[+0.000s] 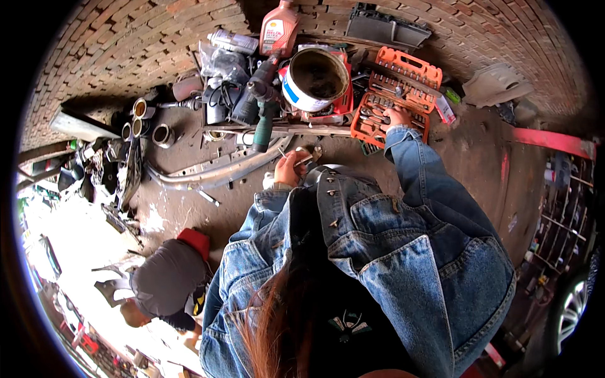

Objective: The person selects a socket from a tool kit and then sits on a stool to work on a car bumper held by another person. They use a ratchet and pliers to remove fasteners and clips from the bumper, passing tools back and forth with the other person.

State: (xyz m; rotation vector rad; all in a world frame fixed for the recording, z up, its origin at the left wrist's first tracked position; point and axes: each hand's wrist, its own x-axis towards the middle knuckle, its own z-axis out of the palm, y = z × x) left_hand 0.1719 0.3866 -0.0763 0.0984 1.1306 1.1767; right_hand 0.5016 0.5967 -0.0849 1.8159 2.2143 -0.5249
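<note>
My left hand (289,169) is closed in front of my jacket, and a thin metal piece sticks out of it. Its exact kind is too small to make out. An orange socket set case (355,131) lies unfolded at the right end of the bench, with sockets in its raised lid and ratchets and other pieces in its base. Over that base my right hand (396,118) reaches down among the tools, thumb and fingers apart. Whether the fingertips touch a tool is hard to see.
Left of the case stand a white bucket (293,93), a green power drill (263,130) and a red oil bottle (279,30). A curved metal bumper beam (217,175) lies on the floor. Another person (170,277) bends over at lower left. A car wheel (572,309) is at right.
</note>
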